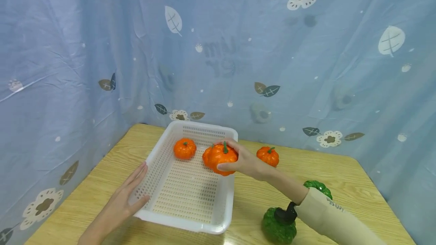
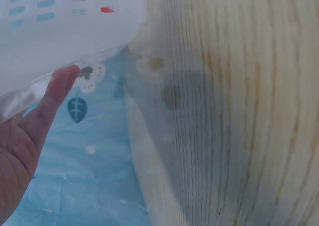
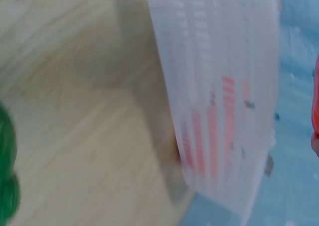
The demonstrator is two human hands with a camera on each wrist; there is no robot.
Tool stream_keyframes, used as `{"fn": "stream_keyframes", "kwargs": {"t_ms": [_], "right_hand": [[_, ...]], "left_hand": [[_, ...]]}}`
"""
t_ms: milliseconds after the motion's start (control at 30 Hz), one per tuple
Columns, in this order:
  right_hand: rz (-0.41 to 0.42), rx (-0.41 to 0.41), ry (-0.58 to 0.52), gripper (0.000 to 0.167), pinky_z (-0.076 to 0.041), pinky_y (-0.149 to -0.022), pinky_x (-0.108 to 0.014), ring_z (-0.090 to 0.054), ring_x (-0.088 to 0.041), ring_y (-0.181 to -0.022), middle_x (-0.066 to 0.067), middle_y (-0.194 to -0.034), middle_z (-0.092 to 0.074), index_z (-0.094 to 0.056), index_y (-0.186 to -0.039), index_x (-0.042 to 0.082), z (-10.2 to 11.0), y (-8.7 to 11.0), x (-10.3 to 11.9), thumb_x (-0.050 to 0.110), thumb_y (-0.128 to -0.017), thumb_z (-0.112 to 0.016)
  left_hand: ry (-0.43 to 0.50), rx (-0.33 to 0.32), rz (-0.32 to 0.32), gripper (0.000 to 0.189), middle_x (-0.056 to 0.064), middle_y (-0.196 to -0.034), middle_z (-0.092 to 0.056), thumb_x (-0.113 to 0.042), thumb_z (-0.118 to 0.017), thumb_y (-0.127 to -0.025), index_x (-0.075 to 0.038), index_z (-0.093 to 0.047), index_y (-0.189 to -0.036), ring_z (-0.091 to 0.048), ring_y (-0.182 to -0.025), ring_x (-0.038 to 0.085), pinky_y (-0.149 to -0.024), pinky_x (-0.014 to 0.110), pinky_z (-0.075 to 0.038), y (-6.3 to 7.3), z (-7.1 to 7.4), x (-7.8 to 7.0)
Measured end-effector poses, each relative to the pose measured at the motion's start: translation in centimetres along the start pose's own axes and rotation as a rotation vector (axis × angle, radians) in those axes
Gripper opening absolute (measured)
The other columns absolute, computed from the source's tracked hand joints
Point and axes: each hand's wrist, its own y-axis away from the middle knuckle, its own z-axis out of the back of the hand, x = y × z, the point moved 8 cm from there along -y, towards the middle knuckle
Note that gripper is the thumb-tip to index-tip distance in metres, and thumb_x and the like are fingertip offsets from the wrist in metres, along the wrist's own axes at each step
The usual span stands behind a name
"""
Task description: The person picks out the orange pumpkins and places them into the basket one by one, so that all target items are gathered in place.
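In the head view a white perforated plastic basket (image 1: 158, 214) stands on the table. My right hand (image 1: 243, 160) holds an orange toy pumpkin (image 1: 223, 158) with a green stem over the basket's right side. Behind it, partly hidden, a second orange pumpkin (image 1: 206, 157) sits in the basket. Another orange pumpkin (image 1: 185, 149) lies near its far left corner. My left hand (image 1: 119, 203) rests against the basket's left side, fingers straight. In the left wrist view, a finger (image 2: 62, 84) lies along the basket's outer wall (image 2: 65, 49). The right wrist view shows orange through the basket wall (image 3: 229, 47).
Right of the basket, an orange pumpkin (image 1: 268, 156) lies on the wooden table (image 1: 354, 188). Two green pumpkins, one nearer (image 1: 277, 230) and one farther (image 1: 318, 187), are partly covered by my right arm and a black object (image 1: 287, 214) at the cuff. A blue patterned curtain (image 1: 218, 48) hangs behind.
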Motion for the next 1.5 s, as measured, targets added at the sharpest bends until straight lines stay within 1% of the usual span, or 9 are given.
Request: {"fn": "stream_keyframes", "kwargs": {"t_ms": [167,433,667,900,1067,1233,1300,1433,1500], "right_hand": [[-0.019,0.035,0.009,0.056,-0.053,-0.086,-0.034,-0.054,-0.022,-0.107,-0.009,-0.127,-0.051,-0.046,-0.137,0.012,-3.1,-1.8,-1.0,0.013,-0.086,-0.071],[-0.038,0.069,0.064,0.064,-0.054,-0.084,-0.032,-0.056,-0.018,-0.107,-0.005,-0.132,-0.048,-0.042,-0.136,0.012,-6.2,-3.3,-2.7,0.017,-0.082,-0.075],[-0.052,0.137,0.048,0.056,-0.053,-0.085,-0.029,-0.056,-0.015,-0.106,0.000,-0.124,-0.053,-0.044,-0.133,0.016,-8.1,-4.0,-4.0,0.021,-0.085,-0.073],[-0.086,0.189,0.147,0.058,-0.049,-0.087,-0.024,-0.054,-0.011,-0.109,0.004,-0.125,-0.052,-0.039,-0.135,0.020,-10.1,-4.8,-4.7,0.027,-0.088,-0.071],[-0.046,0.189,0.227,0.062,-0.045,-0.090,-0.022,-0.049,-0.010,-0.113,0.001,-0.132,-0.045,-0.042,-0.141,0.015,-11.7,-5.4,-4.7,0.030,-0.088,-0.070],[-0.059,0.167,0.222,0.060,-0.047,-0.085,-0.020,-0.051,-0.006,-0.106,0.004,-0.128,-0.046,-0.048,-0.135,0.020,-12.6,-5.9,-4.9,0.030,-0.083,-0.075],[-0.077,0.154,0.219,0.060,-0.047,-0.084,-0.020,-0.051,-0.005,-0.104,0.005,-0.125,-0.047,-0.048,-0.134,0.021,-12.7,-6.1,-5.0,0.031,-0.082,-0.076],[-0.121,0.129,0.183,0.066,-0.049,-0.081,-0.022,-0.053,-0.006,-0.100,0.005,-0.122,-0.047,-0.047,-0.135,0.020,-12.8,-6.2,-5.3,0.031,-0.078,-0.079],[-0.133,0.131,0.164,0.068,-0.049,-0.080,-0.023,-0.053,-0.007,-0.100,0.004,-0.121,-0.047,-0.046,-0.135,0.019,-12.9,-6.2,-5.4,0.027,-0.076,-0.079]], "left_hand": [[0.002,-0.006,0.000,0.076,0.014,-0.154,-0.029,-0.014,-0.072,-0.083,-0.001,-0.033,-0.147,-0.010,-0.136,-0.010,-0.101,0.000,-0.009,0.0,0.1,-0.1],[-0.009,-0.021,0.000,0.075,0.005,-0.156,-0.027,-0.014,-0.072,-0.083,-0.002,-0.034,-0.147,-0.013,-0.137,-0.007,-0.102,0.001,-0.009,0.1,0.2,-0.2],[-0.012,0.005,0.052,0.074,0.014,-0.154,-0.030,-0.019,-0.071,-0.085,-0.003,-0.034,-0.148,-0.024,-0.139,0.015,-0.102,0.001,-0.008,-0.1,-0.1,-0.1],[-0.019,-0.011,0.042,0.076,0.015,-0.153,-0.031,-0.017,-0.072,-0.084,0.000,-0.034,-0.147,-0.017,-0.138,0.000,-0.103,0.002,-0.009,0.0,0.1,-0.1],[-0.028,0.006,0.085,0.077,0.008,-0.156,-0.028,-0.019,-0.072,-0.084,-0.002,-0.032,-0.148,-0.026,-0.139,0.016,-0.102,0.003,-0.010,-0.1,0.0,0.0],[-0.037,0.019,0.112,0.077,0.006,-0.156,-0.027,-0.021,-0.072,-0.084,-0.005,-0.032,-0.149,-0.035,-0.135,0.035,-0.109,0.023,-0.025,-0.1,0.0,-0.1],[-0.038,0.017,0.107,0.077,0.007,-0.156,-0.028,-0.020,-0.072,-0.084,-0.004,-0.032,-0.148,-0.036,-0.134,0.037,-0.109,0.022,-0.025,-0.2,0.1,-0.1],[-0.032,0.011,0.093,0.077,0.010,-0.155,-0.028,-0.019,-0.072,-0.084,-0.001,-0.032,-0.148,-0.033,-0.137,0.032,-0.102,0.002,-0.010,-0.2,0.1,0.1],[-0.031,0.008,0.087,0.076,0.013,-0.154,-0.029,-0.019,-0.072,-0.084,0.000,-0.033,-0.147,-0.032,-0.138,0.029,-0.102,0.001,-0.009,-0.2,0.1,0.1]]}}
